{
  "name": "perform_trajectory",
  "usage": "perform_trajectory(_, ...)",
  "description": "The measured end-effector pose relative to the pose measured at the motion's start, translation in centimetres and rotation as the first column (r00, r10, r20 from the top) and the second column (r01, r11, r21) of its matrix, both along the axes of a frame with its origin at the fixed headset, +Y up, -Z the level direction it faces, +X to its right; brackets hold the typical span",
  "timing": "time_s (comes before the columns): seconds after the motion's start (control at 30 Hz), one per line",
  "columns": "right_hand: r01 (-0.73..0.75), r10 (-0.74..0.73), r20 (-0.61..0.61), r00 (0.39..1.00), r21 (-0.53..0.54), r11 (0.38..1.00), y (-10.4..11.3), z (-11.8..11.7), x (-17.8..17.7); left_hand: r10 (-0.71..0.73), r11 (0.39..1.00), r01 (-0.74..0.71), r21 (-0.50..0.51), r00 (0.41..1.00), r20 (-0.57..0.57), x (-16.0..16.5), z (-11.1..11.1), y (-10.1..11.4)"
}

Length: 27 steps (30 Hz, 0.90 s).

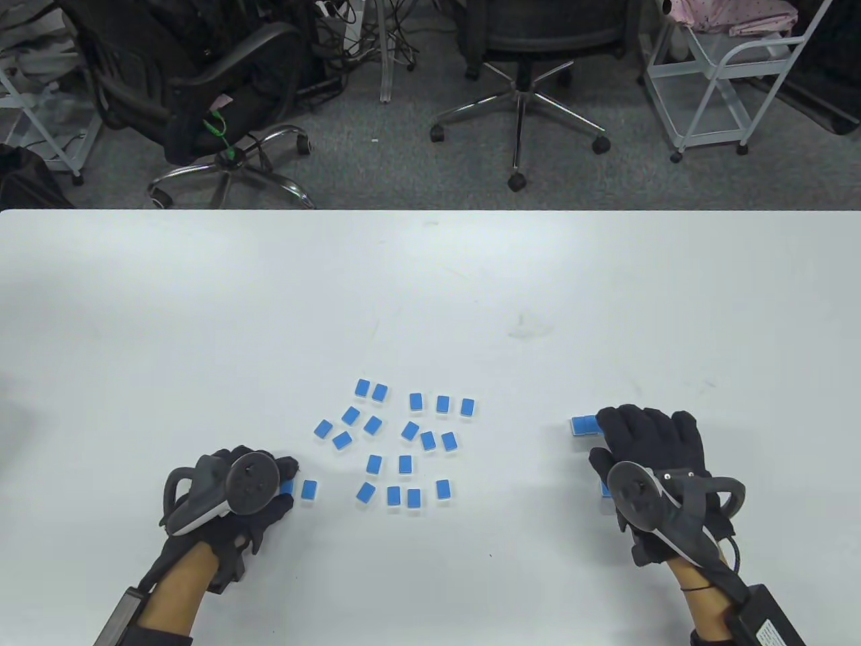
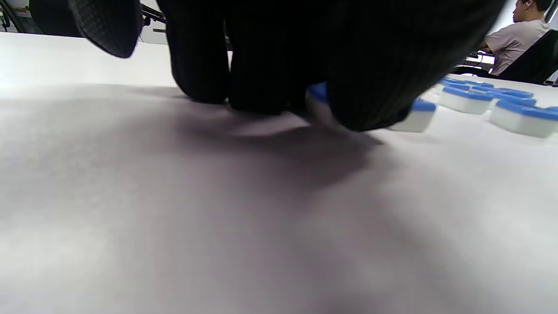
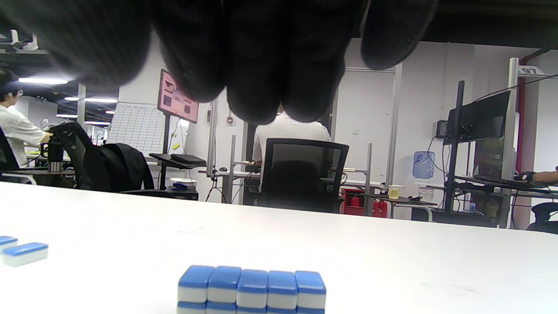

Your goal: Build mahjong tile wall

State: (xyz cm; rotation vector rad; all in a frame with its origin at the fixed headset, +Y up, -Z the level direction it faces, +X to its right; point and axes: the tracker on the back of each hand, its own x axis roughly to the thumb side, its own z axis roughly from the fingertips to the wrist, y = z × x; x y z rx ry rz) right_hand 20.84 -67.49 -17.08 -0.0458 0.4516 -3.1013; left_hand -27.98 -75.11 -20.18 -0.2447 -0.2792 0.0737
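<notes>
Several loose blue-backed mahjong tiles (image 1: 410, 431) lie face down in the middle of the white table (image 1: 430, 289). My left hand (image 1: 279, 488) is at their left edge; in the left wrist view its fingertips (image 2: 257, 78) touch the table and pinch one tile (image 2: 317, 92) against the thumb. A second tile (image 1: 309, 490) lies just to the right. A two-layer tile wall (image 3: 252, 288), five tiles across, stands at the right, its left end (image 1: 584, 425) showing. My right hand (image 1: 646, 437) hovers over it with fingers (image 3: 257, 87) straight, holding nothing.
Another blue tile (image 1: 605, 489) peeks out beside my right thumb. More loose tiles (image 2: 466, 99) show in the left wrist view and at the left (image 3: 25, 254) of the right wrist view. Office chairs (image 1: 518, 87) and a cart (image 1: 726, 81) stand beyond the table's far edge.
</notes>
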Motion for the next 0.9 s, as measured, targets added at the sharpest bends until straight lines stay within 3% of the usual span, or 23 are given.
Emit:
perform_trajectory(0.7,-0.006,0.006,-0.029,1.000,-0.001,1.000,-0.1,0.2,-0.4,0.053,0.999,-0.053,-0.005,0.998,0.017,0.5,0.2,-0.5)
perform_trajectory(0.8,-0.011,0.011,-0.027,1.000,0.002,1.000,-0.1,0.3,-0.4,0.065,0.997,-0.064,-0.035,0.998,0.011,0.2,0.1,-0.3)
perform_trajectory(0.9,-0.013,0.013,-0.028,1.000,0.012,1.000,0.1,0.5,-0.6,0.162,0.982,-0.165,-0.088,0.986,-0.036,-1.0,-0.1,0.0)
